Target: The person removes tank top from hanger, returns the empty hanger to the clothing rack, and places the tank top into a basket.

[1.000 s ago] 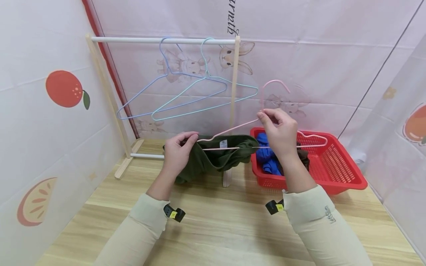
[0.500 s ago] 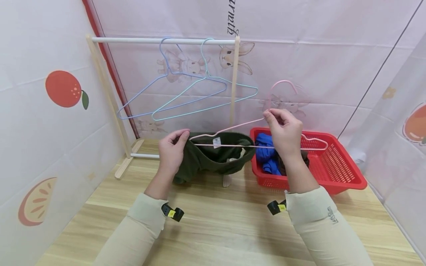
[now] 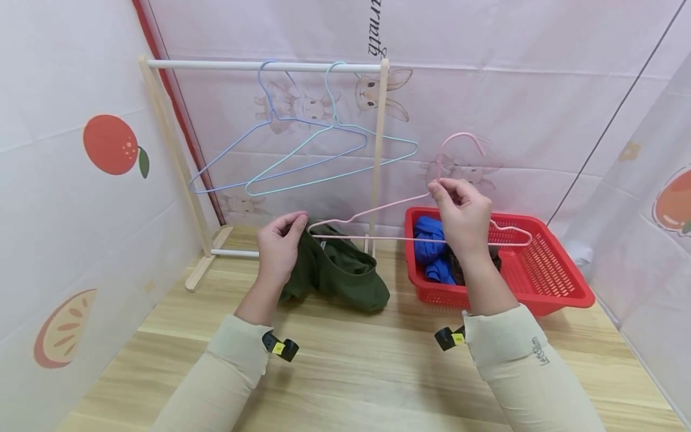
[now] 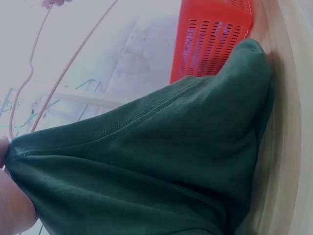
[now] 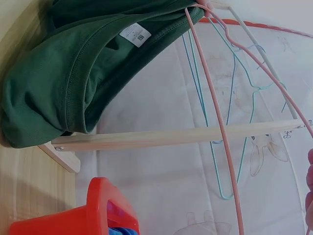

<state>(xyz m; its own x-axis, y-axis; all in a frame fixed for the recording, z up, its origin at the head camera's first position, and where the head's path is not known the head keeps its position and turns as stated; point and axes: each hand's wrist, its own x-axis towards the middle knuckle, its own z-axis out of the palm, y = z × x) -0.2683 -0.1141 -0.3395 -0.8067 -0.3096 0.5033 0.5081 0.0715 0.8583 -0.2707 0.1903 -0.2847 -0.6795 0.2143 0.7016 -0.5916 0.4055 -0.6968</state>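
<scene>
In the head view my right hand [image 3: 465,219] pinches a pink hanger [image 3: 388,238] by its neck, just below the hook. My left hand [image 3: 279,243] pinches the band edge of a dark green garment [image 3: 345,279] between thumb and fingers. The hanger's left end lies right at the left fingertips, at the garment's opening. From there the garment droops toward the table, its other side hanging loose. A white label [image 5: 135,35] shows inside the opening in the right wrist view. The left wrist view shows the garment's stitched band [image 4: 112,128] stretched from the fingers.
A wooden rack with a white rail [image 3: 216,64] stands at the back left. Blue [image 3: 234,144] and mint [image 3: 297,150] hangers hang from it. On the right is a red basket [image 3: 561,270] holding blue [image 3: 430,240] and dark brown cloth. Printed sheets cover the walls.
The hanger and right hand have shifted slightly right, the left hand slightly left. The garment's right side has dropped off the hanger's bottom bar and now sags lower.
</scene>
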